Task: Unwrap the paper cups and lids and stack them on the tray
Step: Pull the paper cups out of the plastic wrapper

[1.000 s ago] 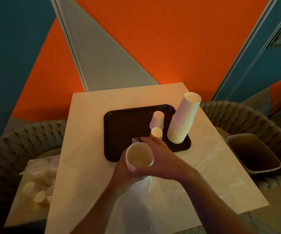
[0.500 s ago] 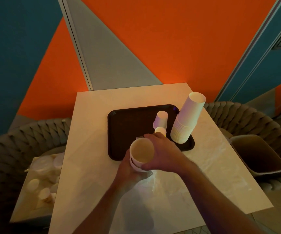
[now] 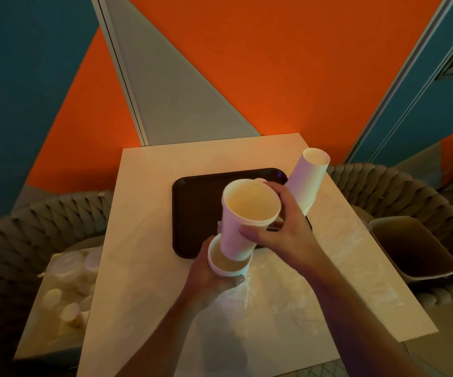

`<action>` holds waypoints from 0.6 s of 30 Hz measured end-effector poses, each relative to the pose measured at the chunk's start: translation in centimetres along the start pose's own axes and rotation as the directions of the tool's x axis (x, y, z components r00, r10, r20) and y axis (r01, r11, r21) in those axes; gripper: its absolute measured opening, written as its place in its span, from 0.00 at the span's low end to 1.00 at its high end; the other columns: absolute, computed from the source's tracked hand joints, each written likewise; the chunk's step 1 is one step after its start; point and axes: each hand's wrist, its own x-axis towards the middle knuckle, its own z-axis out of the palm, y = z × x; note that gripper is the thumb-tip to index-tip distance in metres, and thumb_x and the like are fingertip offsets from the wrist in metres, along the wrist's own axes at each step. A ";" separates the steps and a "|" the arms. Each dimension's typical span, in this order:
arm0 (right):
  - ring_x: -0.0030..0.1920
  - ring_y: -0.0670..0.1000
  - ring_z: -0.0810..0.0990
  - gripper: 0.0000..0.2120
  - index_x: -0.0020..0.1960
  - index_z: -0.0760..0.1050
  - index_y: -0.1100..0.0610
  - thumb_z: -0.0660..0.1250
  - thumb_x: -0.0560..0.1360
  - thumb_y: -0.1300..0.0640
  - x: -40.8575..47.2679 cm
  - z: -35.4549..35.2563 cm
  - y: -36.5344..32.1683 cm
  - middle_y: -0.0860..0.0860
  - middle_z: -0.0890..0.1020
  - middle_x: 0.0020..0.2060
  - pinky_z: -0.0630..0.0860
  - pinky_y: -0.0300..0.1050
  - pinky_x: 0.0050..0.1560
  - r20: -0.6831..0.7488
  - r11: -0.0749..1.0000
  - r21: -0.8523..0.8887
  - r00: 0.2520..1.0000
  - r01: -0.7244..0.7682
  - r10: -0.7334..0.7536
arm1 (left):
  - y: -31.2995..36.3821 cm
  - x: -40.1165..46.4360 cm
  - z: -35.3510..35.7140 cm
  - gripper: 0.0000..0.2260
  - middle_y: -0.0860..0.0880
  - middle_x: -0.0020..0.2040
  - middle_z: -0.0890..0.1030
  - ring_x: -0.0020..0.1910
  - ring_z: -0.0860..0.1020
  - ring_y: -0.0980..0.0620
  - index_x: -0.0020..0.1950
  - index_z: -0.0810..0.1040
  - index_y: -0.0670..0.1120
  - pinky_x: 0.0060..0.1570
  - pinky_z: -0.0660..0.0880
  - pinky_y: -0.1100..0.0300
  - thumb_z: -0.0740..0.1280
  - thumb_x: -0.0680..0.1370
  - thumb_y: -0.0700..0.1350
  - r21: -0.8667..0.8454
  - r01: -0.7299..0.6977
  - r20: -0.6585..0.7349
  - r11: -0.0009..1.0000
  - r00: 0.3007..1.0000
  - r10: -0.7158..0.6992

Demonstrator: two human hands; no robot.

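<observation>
A cup stack (image 3: 305,180) stands on the tray's (image 3: 192,202) right side, bin (image 3: 413,248) further right.

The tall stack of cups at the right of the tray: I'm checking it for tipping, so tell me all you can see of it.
The tall stack of cups is white paper, nested upside down, its top a cup's base. It leans up and right, away from the hands. Its foot stands at the right edge of the dark tray, partly hidden behind the right hand; whether the hand touches it cannot be told.
</observation>
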 end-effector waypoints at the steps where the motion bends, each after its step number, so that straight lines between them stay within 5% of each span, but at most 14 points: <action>1: 0.61 0.43 0.78 0.39 0.67 0.67 0.40 0.82 0.60 0.44 -0.1 -0.2 -0.2 0.36 0.78 0.57 0.82 0.42 0.52 -0.019 1.000 0.010 1.000 0.021 -0.021 | 0.0 0.0 0.0 0.41 0.56 0.60 0.82 0.60 0.80 0.53 0.68 0.70 0.60 0.58 0.80 0.48 0.84 0.58 0.48 0.007 -0.004 -0.003 1.000 1.000 0.004; 5: 0.63 0.45 0.77 0.42 0.69 0.64 0.42 0.81 0.61 0.45 -0.9 -0.1 0.9 0.37 0.75 0.59 0.81 0.41 0.52 -0.051 0.998 -0.007 0.997 0.060 -0.060 | 0.0 0.1 0.1 0.42 0.56 0.61 0.80 0.61 0.79 0.53 0.69 0.70 0.59 0.59 0.80 0.46 0.85 0.59 0.49 0.012 0.004 0.009 1.000 1.000 -0.004; 12: 0.62 0.39 0.76 0.48 0.71 0.60 0.46 0.83 0.62 0.69 -1.9 0.7 3.4 0.30 0.74 0.56 0.78 0.33 0.50 -0.059 0.998 -0.015 0.996 0.060 -0.061 | 0.3 0.1 0.2 0.40 0.61 0.60 0.80 0.62 0.79 0.56 0.68 0.69 0.60 0.54 0.80 0.58 0.84 0.62 0.47 -0.001 0.006 0.019 1.000 1.000 -0.006; 15: 0.59 0.39 0.80 0.43 0.70 0.66 0.51 0.80 0.63 0.73 -2.2 1.0 4.0 0.33 0.81 0.54 0.78 0.34 0.50 0.011 1.000 -0.007 1.000 0.001 -0.001 | 0.5 0.0 0.3 0.39 0.61 0.59 0.80 0.61 0.79 0.56 0.68 0.70 0.59 0.54 0.80 0.59 0.84 0.62 0.45 -0.014 0.012 0.011 1.000 1.000 -0.012; 18: 0.57 0.42 0.82 0.36 0.64 0.72 0.44 0.82 0.65 0.68 -2.6 1.3 5.1 0.34 0.83 0.52 0.79 0.34 0.47 0.009 0.997 -0.016 0.998 -0.069 0.069 | 0.7 0.1 0.4 0.39 0.61 0.59 0.80 0.61 0.79 0.56 0.68 0.70 0.57 0.54 0.80 0.59 0.84 0.62 0.45 -0.021 0.009 0.013 1.000 1.000 -0.008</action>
